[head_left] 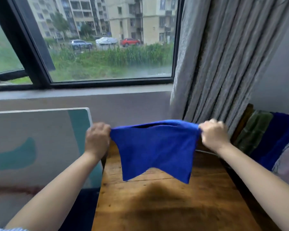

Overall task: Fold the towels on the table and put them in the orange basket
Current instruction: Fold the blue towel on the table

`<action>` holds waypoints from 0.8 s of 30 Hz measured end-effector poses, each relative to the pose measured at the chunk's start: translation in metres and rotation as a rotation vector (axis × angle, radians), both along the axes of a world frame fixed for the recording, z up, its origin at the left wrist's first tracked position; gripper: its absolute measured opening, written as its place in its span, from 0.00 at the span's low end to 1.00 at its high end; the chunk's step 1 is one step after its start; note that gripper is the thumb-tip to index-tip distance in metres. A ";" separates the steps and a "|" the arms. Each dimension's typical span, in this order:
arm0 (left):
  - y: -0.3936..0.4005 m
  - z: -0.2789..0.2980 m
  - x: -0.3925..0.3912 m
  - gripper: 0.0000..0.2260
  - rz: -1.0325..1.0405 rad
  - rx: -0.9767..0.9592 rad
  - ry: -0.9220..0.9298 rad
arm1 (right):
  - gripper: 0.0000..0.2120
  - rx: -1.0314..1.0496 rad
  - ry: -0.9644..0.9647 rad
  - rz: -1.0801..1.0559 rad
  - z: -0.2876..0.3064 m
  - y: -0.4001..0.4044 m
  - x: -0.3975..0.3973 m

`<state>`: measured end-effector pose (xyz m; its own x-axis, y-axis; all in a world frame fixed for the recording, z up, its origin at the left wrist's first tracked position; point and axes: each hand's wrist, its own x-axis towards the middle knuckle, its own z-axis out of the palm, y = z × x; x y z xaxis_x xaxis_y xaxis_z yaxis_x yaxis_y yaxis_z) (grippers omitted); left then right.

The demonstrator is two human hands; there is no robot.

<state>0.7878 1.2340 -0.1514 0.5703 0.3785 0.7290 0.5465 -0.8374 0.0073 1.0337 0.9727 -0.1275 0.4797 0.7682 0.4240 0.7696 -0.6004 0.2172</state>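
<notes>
Head view is showing a blue towel (154, 147) hanging in the air above the far edge of the wooden tabletop (165, 205). The left hand (97, 139) is pinching its upper left corner and the right hand (213, 133) its upper right corner, each grip closing on cloth, stretching the top edge between them.

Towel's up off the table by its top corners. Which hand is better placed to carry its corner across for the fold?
Marginally the left hand: it pinches its corner of the blue towel with free space around it, while the right hand sits close to the curtain.
</notes>
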 end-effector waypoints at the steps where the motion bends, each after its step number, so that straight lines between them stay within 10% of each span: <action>1: -0.002 -0.007 -0.004 0.06 0.016 0.007 0.154 | 0.13 -0.240 0.048 -0.036 -0.007 0.001 -0.004; 4: -0.005 -0.026 -0.010 0.07 0.008 -0.021 0.384 | 0.07 -0.441 0.146 -0.065 -0.016 -0.002 -0.007; 7: -0.007 -0.021 -0.008 0.10 0.051 -0.159 0.337 | 0.04 -0.046 0.101 -0.021 -0.012 -0.002 0.001; 11: -0.011 -0.026 -0.009 0.10 0.041 -0.160 0.389 | 0.12 -0.273 0.165 -0.131 -0.006 -0.005 -0.008; 16: -0.016 -0.017 -0.009 0.11 0.046 -0.143 0.330 | 0.03 0.143 0.072 -0.095 -0.013 -0.012 -0.003; 20: -0.027 -0.041 -0.013 0.12 0.044 -0.100 0.446 | 0.10 -0.073 0.195 -0.076 -0.049 -0.022 -0.019; 24: -0.022 -0.033 -0.015 0.05 0.033 -0.049 0.265 | 0.07 0.226 0.159 -0.085 -0.035 -0.023 -0.010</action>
